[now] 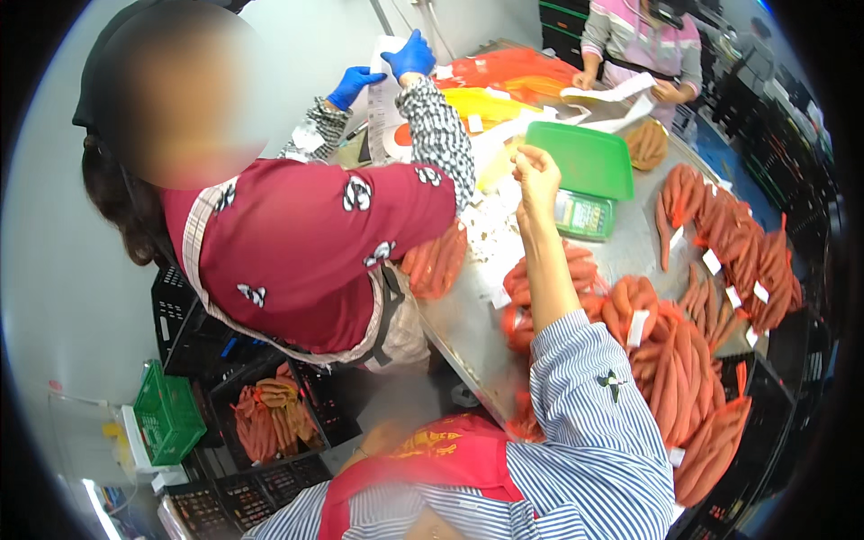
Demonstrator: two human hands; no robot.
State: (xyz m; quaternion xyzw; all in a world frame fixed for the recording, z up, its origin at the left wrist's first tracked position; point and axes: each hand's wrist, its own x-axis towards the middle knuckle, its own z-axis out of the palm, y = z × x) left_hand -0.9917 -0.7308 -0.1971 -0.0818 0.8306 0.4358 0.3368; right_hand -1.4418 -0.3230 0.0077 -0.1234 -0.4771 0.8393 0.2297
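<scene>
My right hand (537,183) is raised over the metal table beside a green weighing scale (583,216) with a wide green pan (585,157). Its thumb and fingers are pinched together; anything between them is too small to make out. White paper scraps (490,229) lie below and left of that hand. Red mesh bags of long reddish-brown roots (670,369) are heaped beside my right forearm, several with white tags. A blurred patch of skin in front of my red apron seems to be my left hand (382,436); its fingers cannot be made out.
At my left a co-worker in a dark red top (315,234) holds a long printed sheet (385,108) in blue gloves. Another person (643,45) handles white strips across the table. Red netting (508,67) lies at the back; a black crate (315,396) of bagged roots stands lower left.
</scene>
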